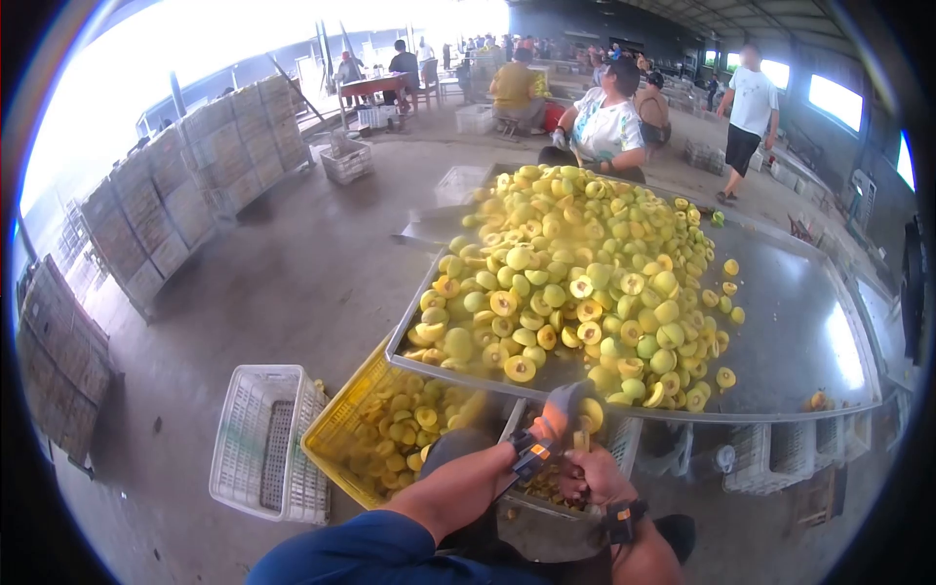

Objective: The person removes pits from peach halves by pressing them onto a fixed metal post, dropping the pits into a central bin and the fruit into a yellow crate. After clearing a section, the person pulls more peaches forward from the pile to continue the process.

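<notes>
A large heap of halved yellow-green fruit (585, 273) lies on a metal table (780, 302). My left hand (558, 414), in a grey and orange glove, is at the table's near edge, its fingers closed round a fruit half (590, 415). Just below it, my bare right hand (597, 476) is closed on a small tool (582, 441) whose shape is hard to make out; it touches or nearly touches the fruit half. Below both hands stands a crate (515, 499) with small dark pieces in it. More halves fill the yellow crate (336, 458) at left.
An empty white crate (255, 444) stands on the floor at left. White crates (765, 458) sit under the table at right. Across the table sits a person in a patterned shirt (609, 127); another person (749, 107) walks behind. Wooden crates (205, 156) are stacked at left.
</notes>
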Motion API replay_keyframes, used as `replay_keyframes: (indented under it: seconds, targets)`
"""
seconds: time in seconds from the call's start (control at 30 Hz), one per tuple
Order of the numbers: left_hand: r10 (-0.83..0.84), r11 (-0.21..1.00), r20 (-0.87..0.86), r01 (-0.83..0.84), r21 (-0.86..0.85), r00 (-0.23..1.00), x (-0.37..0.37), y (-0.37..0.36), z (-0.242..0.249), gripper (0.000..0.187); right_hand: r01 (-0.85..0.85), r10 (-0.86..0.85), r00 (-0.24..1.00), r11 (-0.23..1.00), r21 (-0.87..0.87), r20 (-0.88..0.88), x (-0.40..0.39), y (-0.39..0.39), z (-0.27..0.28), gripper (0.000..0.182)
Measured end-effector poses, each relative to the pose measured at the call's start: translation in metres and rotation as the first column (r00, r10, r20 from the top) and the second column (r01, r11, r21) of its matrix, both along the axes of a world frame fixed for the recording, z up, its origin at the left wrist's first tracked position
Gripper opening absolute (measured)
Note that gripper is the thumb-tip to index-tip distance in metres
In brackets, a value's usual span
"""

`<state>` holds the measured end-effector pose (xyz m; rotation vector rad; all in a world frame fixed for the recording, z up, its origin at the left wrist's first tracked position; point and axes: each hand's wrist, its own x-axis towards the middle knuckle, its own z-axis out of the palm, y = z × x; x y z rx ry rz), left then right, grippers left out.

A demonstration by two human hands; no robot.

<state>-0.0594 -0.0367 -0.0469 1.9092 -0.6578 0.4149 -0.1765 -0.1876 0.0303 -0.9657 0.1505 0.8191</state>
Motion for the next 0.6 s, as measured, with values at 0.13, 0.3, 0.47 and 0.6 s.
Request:
replay_keyframes:
  seconds: [0.13, 0.3, 0.47, 0.6]
  targets:
    - [0.386, 0.920, -0.112, -0.373, 0.120, 0.916, 0.031, -0.003, -0.040, 0.024, 0.153, -0.152, 0.988, 0.987, 0.043, -0.018, -0.021, 0.023, 0.010, 0.015]
    - [0.261, 0.866, -0.453, -0.414, -0.281, 0.853, 0.025, 0.031, 0.013, 0.023, 0.239, -0.272, 0.957, 0.936, -0.258, -0.101, -0.021, 0.016, -0.083, 0.017]
    - [0.337, 0.848, -0.430, -0.469, -0.247, 0.837, -0.017, 0.107, 0.078, 0.025, 0.363, -0.428, 0.888, 0.877, -0.314, -0.168, -0.031, -0.001, -0.119, 0.015]
    - [0.390, 0.826, -0.464, -0.524, -0.205, 0.796, -0.040, 0.180, 0.044, 0.027, 0.353, -0.422, 0.899, 0.857, -0.375, -0.119, -0.025, -0.005, -0.106, 0.014]
